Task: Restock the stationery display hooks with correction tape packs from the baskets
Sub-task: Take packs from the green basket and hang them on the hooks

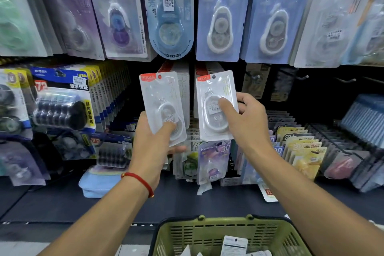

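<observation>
Left hand: your left hand (154, 141) grips a clear plastic blister pack of white correction tape with a red corner label (163, 108), thumb pressed on the front over the dispenser, fingers behind the card.
Left pack position: upright, tilted slightly left, held in front of the middle display row, apart from the hooks.
Right hand: your right hand (247, 118) grasps a second matching white correction tape pack (216, 106), thumb on the front across the price sticker, fingers curled round its right edge.
Right pack position: upright, just beside the left pack without touching it, hang hole at the top level with the matching red-topped packs (182, 87) hanging behind.
Left wrist: a red cord bracelet (139, 182) circles it.
Basket: an olive-green slotted plastic basket (207, 233) sits below your forearms, with further white packs (234, 245) inside.
Right of display: bare black metal hooks (301, 77) project from the dark panel.
Upper row: pale blue carded tape packs (220, 18) hang above your right hand.
</observation>
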`<state>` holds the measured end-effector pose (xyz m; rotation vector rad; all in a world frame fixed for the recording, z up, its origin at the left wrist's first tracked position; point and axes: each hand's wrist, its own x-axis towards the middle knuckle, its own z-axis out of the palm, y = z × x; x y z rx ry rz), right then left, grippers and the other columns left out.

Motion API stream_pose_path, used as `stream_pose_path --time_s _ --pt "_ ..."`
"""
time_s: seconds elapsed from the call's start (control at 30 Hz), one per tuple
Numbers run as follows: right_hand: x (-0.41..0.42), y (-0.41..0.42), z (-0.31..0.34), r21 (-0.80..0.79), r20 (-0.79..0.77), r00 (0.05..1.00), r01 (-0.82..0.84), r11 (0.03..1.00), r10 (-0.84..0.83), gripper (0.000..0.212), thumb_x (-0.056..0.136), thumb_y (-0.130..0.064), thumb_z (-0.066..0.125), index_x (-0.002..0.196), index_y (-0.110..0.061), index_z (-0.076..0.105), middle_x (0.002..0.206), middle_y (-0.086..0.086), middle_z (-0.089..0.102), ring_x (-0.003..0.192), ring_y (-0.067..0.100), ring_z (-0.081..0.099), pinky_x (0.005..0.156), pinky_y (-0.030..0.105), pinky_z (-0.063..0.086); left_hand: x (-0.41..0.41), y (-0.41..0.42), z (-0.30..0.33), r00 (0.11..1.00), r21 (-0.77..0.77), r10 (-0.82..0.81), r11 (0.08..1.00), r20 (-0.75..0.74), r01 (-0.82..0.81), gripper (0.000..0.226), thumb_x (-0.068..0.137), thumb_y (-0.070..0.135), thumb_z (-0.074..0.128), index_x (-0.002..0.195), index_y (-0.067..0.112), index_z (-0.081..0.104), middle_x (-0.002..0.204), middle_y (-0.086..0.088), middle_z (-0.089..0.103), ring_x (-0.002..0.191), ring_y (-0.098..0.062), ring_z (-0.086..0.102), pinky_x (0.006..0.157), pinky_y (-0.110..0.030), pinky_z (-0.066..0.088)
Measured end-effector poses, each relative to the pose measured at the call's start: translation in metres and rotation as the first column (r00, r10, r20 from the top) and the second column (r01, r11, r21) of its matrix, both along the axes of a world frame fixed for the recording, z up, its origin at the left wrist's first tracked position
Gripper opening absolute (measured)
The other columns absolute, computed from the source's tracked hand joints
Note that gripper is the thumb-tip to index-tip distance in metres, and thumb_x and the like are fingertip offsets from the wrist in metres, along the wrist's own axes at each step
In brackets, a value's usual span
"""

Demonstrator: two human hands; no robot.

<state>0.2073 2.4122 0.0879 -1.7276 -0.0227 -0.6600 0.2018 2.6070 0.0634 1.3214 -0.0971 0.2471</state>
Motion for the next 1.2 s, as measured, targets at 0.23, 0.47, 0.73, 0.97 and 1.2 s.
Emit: stream_pose_path --time_s 0.23,0.47,0.73,0.97,1.2 --pt "0.001 -0.006 -0.001 -0.380 -0.129 0.979 0.099 0.920 -0.159 0.040 0.099 -0.048 0.063 0.130 -0.023 0.056 0.122 -0.007 0.061 0.111 0.014 0.060 0.095 0.039 0.052 -0.006 -0.006 0.001 0.997 0.073 -0.068 0.995 0.024 0.066 0.025 0.097 0.011 0.069 0.115 0.027 0.063 0.112 0.002 0.073 0.092 -0.023 0.077 0.056 -0.034 0.061" --pt "-0.002 0.009 -0.004 -0.029 -0.189 0.913 -0.372 0.928 0.360 0.018 0.100 -0.029 0.070 0.115 -0.020 0.072 0.102 -0.005 0.081 0.094 0.011 0.078 0.077 0.023 0.061 -0.020 -0.027 0.002 0.931 -0.048 -0.365 0.930 -0.029 0.363 0.037 0.101 0.011 0.065 0.136 0.018 0.057 0.120 -0.008 0.076 0.104 -0.028 0.077 0.074 -0.043 0.065" --pt "0.004 0.001 -0.002 0.075 -0.141 0.979 -0.140 0.987 0.150 0.018 0.096 -0.035 0.074 0.109 -0.023 0.071 0.098 -0.004 0.081 0.092 0.015 0.078 0.092 0.052 0.061 -0.014 -0.034 -0.004 0.972 0.067 -0.236 0.969 -0.019 0.237 0.055 0.094 -0.011 0.062 0.134 0.026 0.055 0.117 -0.011 0.068 0.098 -0.027 0.075 0.088 -0.040 0.064" --pt "0.002 0.010 0.005 0.120 -0.054 0.996 -0.058 0.991 0.065 0.025 0.090 -0.041 0.074 0.106 -0.021 0.073 0.096 0.000 0.080 0.091 0.023 0.077 0.088 0.056 0.060 -0.014 -0.036 0.000 0.984 0.107 -0.169 0.981 0.058 0.162 0.050 0.093 -0.008 0.064 0.131 0.024 0.060 0.108 0.012 0.070 0.084 -0.007 0.071 0.078 -0.035 0.065" --pt "0.008 0.008 0.005 0.136 -0.048 0.999 -0.007 0.991 0.014 0.025 0.089 -0.041 0.072 0.099 -0.018 0.076 0.092 0.004 0.079 0.092 0.033 0.074 0.085 0.058 0.060 -0.011 -0.035 -0.002 0.982 0.220 -0.180 0.962 0.060 0.163 0.058 0.093 -0.005 0.065 0.139 0.029 0.060 0.125 0.014 0.063 0.095 -0.008 0.069 0.088 -0.036 0.063"
